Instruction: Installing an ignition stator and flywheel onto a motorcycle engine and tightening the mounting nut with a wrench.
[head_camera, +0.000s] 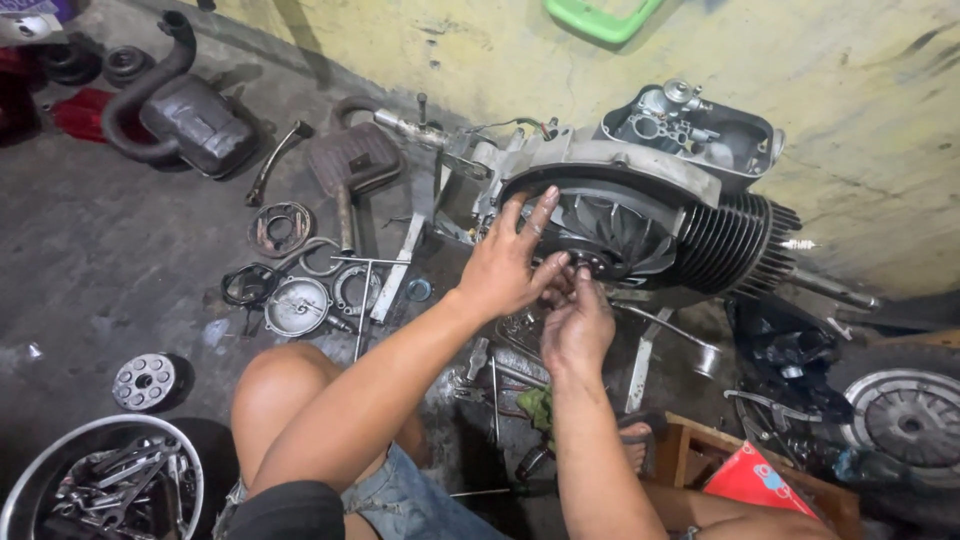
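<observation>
Your left hand (503, 268), fingers spread, rests flat on the black finned fan wheel (610, 230) of a grey metal engine (620, 165) on the concrete floor (110, 260). Right hand (577, 325) fingers pinch at wheel's hub; can't tell what's held.

The stained concrete floor (90, 260) bore a scooter engine (640, 200) far right, an exhaust muffler (195, 120) far left, and a bowl of wrenches (100, 485) near left.

The hands hide the fan hub (590, 262); tool basin (60, 450) cut off.
</observation>
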